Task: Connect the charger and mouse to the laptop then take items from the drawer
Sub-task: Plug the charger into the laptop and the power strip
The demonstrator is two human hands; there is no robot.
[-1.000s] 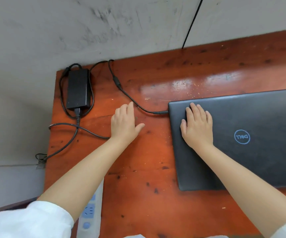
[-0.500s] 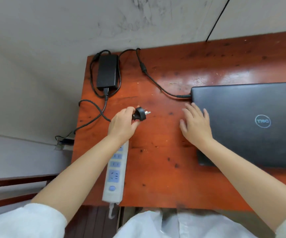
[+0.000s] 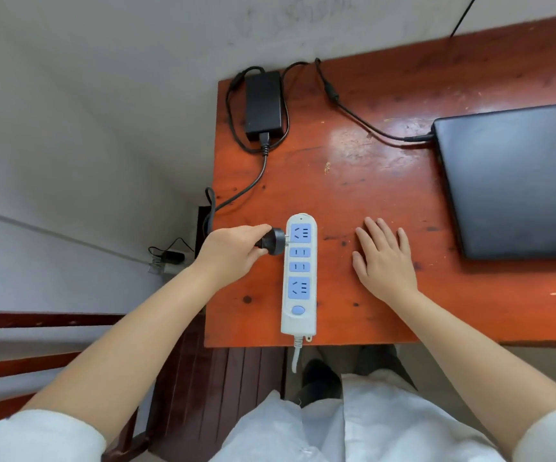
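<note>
Left hand (image 3: 233, 253) pinches the black plug (image 3: 272, 242) — prongs right at the top socket of the white power strip (image 3: 299, 275) by the desk's (image 3: 353, 181) front-left edge. Right hand (image 3: 383, 260) lies flat, fingers spread, gripping nothing. Charger brick (image 3: 263, 103) at the back-left corner, its lead meeting the closed laptop (image 3: 516, 181) at the right edge.

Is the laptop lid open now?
No, the laptop lies closed on the table, its logo facing up.

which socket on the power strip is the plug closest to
The far-end socket, the three-pin one farthest from the strip's round button. The plug in the left hand sits right beside it.
</note>
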